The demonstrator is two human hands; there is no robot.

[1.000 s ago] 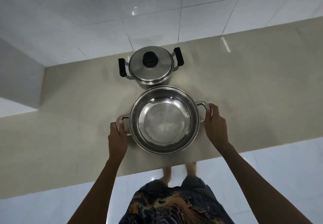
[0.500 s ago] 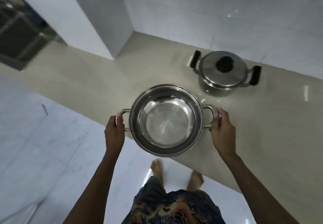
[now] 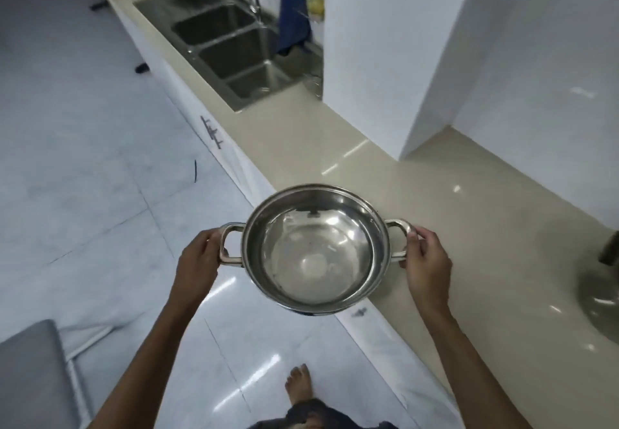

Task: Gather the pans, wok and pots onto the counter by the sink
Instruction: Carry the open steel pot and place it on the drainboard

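View has swung left since half a second ago: lidded pot [image 3: 603, 294] now at far right edge, sink [image 3: 234, 43] ahead. Left hand [image 3: 197, 257] clamped on left handle; steel pot [image 3: 315, 247] held level, in the air over counter [image 3: 452, 227] edge; right hand [image 3: 427, 264] gripping right handle
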